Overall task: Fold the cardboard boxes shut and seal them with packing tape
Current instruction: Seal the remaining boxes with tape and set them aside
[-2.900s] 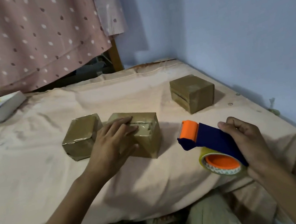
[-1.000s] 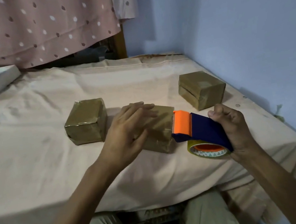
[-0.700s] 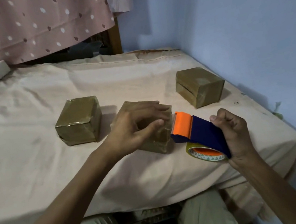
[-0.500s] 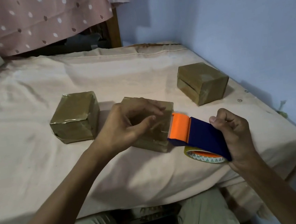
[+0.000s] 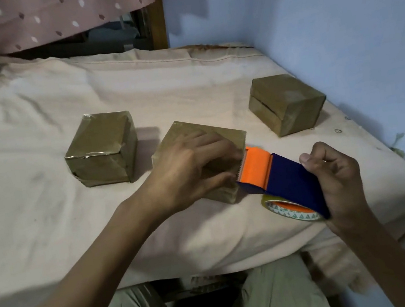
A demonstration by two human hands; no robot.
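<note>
Middle box (image 5: 222,136): on the bedsheet (image 5: 49,228), between two other boxes; long axis runs left-near to right-far
Left hand (image 5: 188,171): on top, fingers curled over its right edge, gripping
Tape dispenser (image 5: 279,181): orange nose touching that edge
Right hand (image 5: 337,180): clenched round the dispenser; nearer the seam, judged

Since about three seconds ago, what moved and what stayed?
The tape dispenser moved left until its orange end met the middle box. The left hand went from flat to gripping that box. The right hand still grips the dispenser; the other boxes stayed.
</note>
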